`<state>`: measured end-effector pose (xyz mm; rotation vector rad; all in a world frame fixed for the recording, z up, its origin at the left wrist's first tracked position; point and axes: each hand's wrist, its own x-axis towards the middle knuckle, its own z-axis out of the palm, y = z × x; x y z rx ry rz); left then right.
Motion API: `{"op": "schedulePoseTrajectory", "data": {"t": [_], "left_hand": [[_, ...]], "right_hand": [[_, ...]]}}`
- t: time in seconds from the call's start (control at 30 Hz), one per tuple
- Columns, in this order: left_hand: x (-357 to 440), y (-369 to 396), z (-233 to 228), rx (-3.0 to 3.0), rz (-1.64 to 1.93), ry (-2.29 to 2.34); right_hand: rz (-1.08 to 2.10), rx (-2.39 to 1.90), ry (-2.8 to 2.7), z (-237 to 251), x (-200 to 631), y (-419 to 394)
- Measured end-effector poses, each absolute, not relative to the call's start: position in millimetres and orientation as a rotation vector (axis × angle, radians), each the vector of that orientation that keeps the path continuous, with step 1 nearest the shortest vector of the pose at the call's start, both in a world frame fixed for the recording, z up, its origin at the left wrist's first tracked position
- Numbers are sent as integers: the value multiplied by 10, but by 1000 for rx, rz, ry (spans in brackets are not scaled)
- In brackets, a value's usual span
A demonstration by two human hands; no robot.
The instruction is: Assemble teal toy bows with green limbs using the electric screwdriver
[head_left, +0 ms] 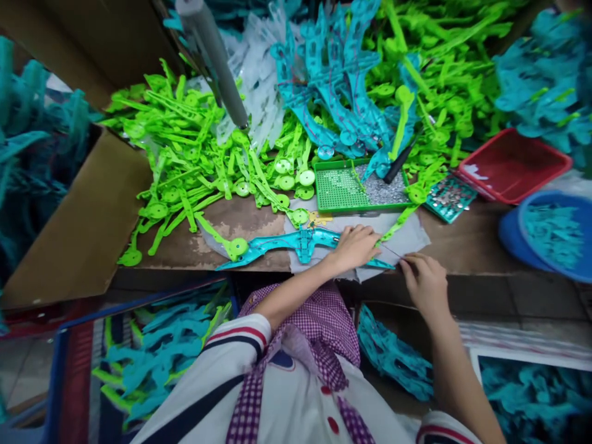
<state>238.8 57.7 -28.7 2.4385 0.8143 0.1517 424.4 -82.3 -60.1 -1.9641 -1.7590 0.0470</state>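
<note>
Turquoise bow (pixel 277 241) lies partly hidden under left fingers (pixel 365 235), grip unclear, while right fingers (pixel 413 261) pinch a thin cord (pixel 391 251).

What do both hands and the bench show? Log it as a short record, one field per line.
Left hand: laid over the right half of the blue bow-shaped part
Right hand: pinching a thin dark strand
Under the part: gray cloth, partly
At the part's left end: green lever
Green tray: small grayish pieces inside
Far right: red bin, blue bucket
Behind: green parts, heaped
</note>
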Motion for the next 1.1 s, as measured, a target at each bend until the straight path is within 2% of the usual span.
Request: {"op": "schedulePoseTrajectory", "data": {"t": [0.17,0.33,0.53,0.73,0.9,1.0,1.1], "left_hand": [[2204,417,-311,2458,108,747],[2370,412,-59,2530,263,668],[2396,609,151,2453,19,319],[2171,884,283,2480,-25,207],[1929,931,376,2593,-41,236],[1801,892,357,2609,39,253],[1744,924,311,2591,183,329]], "right_hand": [[86,-2002,-1780,-296,4161,-830],[472,-1942,-1675,-54,4171,-522],[848,-1588,-1782,348,4239,-492],[555,-1592,-1668,234,4127,-385],[583,-1602,-1632,55,3924,-401],[356,-1659,-1522,24,3684,-470],[-11,-1706,-1394,50,3378,-416]]}}
